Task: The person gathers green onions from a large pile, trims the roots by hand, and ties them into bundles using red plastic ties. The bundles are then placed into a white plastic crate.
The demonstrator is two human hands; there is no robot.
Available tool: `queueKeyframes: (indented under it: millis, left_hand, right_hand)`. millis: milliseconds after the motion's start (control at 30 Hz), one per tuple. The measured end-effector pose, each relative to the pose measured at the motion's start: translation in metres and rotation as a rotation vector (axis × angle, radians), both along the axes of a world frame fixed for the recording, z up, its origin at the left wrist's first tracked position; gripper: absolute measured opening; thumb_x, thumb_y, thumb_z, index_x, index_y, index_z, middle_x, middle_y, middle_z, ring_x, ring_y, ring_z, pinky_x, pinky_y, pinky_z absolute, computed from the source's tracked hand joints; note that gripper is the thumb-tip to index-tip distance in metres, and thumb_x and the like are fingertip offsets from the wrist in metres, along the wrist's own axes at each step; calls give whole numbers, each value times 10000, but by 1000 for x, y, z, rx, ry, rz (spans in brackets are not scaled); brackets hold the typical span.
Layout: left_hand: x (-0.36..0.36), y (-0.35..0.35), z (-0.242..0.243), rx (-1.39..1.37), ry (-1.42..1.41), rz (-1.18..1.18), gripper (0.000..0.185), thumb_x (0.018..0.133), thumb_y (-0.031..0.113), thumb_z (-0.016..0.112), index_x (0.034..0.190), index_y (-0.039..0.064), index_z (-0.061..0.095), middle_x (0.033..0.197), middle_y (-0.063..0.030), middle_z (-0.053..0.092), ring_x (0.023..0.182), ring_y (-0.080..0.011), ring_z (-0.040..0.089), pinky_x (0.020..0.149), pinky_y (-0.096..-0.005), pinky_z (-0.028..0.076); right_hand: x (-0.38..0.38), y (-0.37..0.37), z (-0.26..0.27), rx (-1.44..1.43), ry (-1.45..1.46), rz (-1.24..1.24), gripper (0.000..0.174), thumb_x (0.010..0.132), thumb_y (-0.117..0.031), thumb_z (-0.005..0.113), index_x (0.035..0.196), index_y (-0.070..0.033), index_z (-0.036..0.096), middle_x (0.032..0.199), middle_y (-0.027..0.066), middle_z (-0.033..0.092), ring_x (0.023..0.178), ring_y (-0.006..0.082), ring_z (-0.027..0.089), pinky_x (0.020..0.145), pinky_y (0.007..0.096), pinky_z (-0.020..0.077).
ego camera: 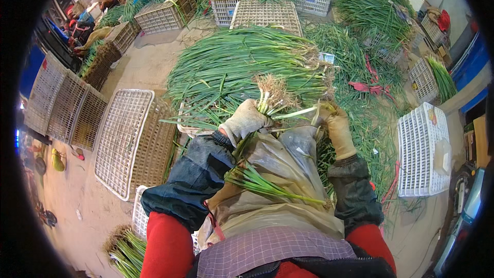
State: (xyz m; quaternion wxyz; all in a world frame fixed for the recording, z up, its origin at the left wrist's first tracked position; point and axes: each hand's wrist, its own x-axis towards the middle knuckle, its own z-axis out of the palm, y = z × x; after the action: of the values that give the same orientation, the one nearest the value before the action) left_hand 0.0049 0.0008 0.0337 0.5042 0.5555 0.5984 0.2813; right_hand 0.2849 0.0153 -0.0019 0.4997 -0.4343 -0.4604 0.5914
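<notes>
In my left hand [245,121], in a pale knitted work glove, is a bunch of green onions [266,98] with white stems and tangled brown roots pointing up and away from me. One white stalk [295,114] sticks out from the bunch toward my right hand [337,125]. That hand, gloved as well, pinches a pale, yellowish strip of outer leaf [317,116] by the stalk's end. A brownish plastic sheet [274,154] covers my lap, and a few loose green onions [270,187] lie across it. Just beyond my hands spreads a large heap of green onions [239,58], roots to the right.
The heap rests on a plastic crate [185,123]. An upturned crate [123,143] stands at left, a white crate [422,154] at right. Leaf trimmings [370,135] and pink ties [370,87] litter the floor. Other people [83,27] sit at the far left.
</notes>
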Motion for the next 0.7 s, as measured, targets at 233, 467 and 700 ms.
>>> queueKeyframes:
  millis: [233, 467, 700]
  left_hand:
    - [17, -5, 45, 241, 105, 154, 253, 837, 201, 780, 944, -15, 701, 742, -83, 695, 644, -159, 620, 623, -331, 505]
    - [47, -15, 58, 115, -31, -254, 184, 841, 118, 716, 980, -2, 699, 736, -42, 667, 680, -113, 586, 641, -305, 499]
    - [34, -13, 38, 67, 1, -246, 244, 856, 55, 704, 1097, 19, 698, 911, -27, 717, 814, -93, 616, 743, -269, 506]
  right_hand:
    - [-5, -19, 36, 80, -111, -11, 231, 923, -62, 674, 1141, 15, 659, 990, 48, 709, 860, 107, 648, 756, 243, 522]
    - [-26, -30, 29, 256, -132, 30, 355, 898, -31, 698, 1238, 1, 604, 1043, 58, 710, 890, 125, 638, 760, 258, 520]
    - [-33, -33, 49, 600, -486, 7, 421, 887, -36, 698, 1283, -3, 560, 1023, 98, 716, 852, 132, 638, 761, 293, 522]
